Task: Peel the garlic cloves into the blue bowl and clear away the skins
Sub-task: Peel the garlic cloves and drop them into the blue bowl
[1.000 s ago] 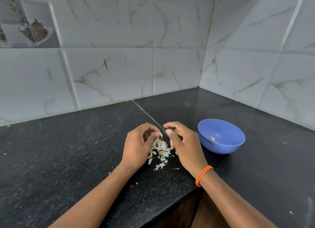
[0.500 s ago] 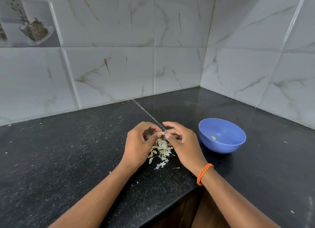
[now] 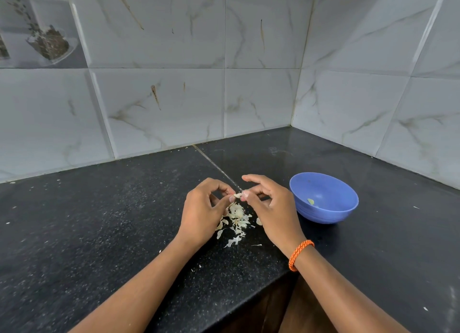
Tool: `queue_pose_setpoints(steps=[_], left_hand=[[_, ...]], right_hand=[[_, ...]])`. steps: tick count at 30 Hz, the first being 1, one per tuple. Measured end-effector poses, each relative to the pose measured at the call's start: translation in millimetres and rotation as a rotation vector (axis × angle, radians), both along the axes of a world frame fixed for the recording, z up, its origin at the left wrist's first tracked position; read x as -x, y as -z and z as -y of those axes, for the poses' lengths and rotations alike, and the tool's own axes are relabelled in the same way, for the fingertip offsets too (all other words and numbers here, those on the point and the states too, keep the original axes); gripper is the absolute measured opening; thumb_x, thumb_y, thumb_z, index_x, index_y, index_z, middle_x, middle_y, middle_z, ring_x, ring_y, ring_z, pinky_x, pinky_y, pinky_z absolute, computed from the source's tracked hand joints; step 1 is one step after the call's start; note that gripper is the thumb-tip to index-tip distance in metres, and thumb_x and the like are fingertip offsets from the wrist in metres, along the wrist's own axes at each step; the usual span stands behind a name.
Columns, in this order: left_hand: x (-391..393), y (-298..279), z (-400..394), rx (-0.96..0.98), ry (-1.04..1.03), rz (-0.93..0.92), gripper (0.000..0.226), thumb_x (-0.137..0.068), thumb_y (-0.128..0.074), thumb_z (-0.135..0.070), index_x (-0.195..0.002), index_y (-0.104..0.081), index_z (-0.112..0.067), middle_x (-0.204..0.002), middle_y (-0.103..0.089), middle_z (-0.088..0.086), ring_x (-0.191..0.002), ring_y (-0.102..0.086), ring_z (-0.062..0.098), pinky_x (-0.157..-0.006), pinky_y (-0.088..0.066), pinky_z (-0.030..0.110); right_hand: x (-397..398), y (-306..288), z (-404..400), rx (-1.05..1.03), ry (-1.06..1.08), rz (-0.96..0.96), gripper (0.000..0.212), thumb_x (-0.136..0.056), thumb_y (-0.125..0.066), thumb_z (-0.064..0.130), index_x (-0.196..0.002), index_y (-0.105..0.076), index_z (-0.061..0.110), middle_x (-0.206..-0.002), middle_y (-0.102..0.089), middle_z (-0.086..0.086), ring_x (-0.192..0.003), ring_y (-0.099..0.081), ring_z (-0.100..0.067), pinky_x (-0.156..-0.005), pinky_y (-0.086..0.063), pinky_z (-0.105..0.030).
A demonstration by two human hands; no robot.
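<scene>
My left hand (image 3: 204, 213) and my right hand (image 3: 271, 208) meet at the fingertips just above the black counter, both pinching one small pale garlic clove (image 3: 238, 195). Directly under the fingers lies a heap of whitish garlic skins (image 3: 236, 219). The blue bowl (image 3: 326, 208) stands to the right of my right hand, close to it but apart. A small pale piece (image 3: 310, 201) lies inside the bowl. An orange braided band sits on my right wrist.
The black speckled counter (image 3: 99, 233) runs into a corner of marble-look wall tiles (image 3: 249, 96). Its front edge (image 3: 261, 290) is cut in at the bottom middle between my forearms. Small skin flecks (image 3: 196, 268) are scattered near my left forearm.
The fingertips of both hands came together on the clove, and my right index finger has lifted and spread. The bowl and the skin heap stayed put.
</scene>
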State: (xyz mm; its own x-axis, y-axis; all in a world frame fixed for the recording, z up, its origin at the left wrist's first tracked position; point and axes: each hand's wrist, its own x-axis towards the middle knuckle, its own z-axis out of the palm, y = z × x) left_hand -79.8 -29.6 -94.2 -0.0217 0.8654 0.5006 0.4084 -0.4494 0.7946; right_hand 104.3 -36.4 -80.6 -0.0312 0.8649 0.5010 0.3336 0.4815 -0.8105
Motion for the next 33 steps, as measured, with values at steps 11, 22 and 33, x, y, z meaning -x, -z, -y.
queue_pose_setpoints(steps=[11, 22, 33], left_hand=[[0.0, -0.1, 0.6, -0.023, 0.008, -0.033, 0.012, -0.097, -0.082, -0.019, -0.094, -0.075, -0.028, -0.1, -0.071, -0.013, -0.064, -0.071, 0.015, -0.065, -0.06, 0.035], [0.5, 1.8, -1.0, -0.044, -0.059, -0.102, 0.017, -0.096, -0.082, -0.023, -0.092, -0.073, -0.036, -0.099, -0.07, -0.017, -0.067, -0.068, 0.014, -0.067, -0.06, 0.046], [2.8, 2.0, -1.5, -0.031, -0.126, -0.099, 0.017, -0.096, -0.082, -0.025, -0.092, -0.073, -0.038, -0.098, -0.07, -0.019, -0.067, -0.065, 0.011, -0.067, -0.059, 0.039]], right_hand=[[5.6, 2.4, 2.5, -0.021, 0.012, 0.038, 0.033, -0.095, -0.077, 0.015, -0.124, -0.074, 0.029, -0.101, -0.074, 0.012, -0.093, -0.069, -0.009, -0.071, -0.058, -0.023], [5.5, 2.5, 1.5, -0.051, 0.037, 0.047, 0.039, -0.098, -0.072, 0.008, -0.128, -0.07, 0.033, -0.091, -0.072, 0.011, -0.081, -0.067, -0.013, -0.07, -0.053, -0.017], [4.8, 5.5, 6.3, 0.017, -0.065, 0.017, 0.035, -0.112, -0.053, 0.023, -0.143, -0.056, 0.037, -0.081, -0.076, 0.003, -0.073, -0.067, -0.012, -0.076, -0.058, -0.03]])
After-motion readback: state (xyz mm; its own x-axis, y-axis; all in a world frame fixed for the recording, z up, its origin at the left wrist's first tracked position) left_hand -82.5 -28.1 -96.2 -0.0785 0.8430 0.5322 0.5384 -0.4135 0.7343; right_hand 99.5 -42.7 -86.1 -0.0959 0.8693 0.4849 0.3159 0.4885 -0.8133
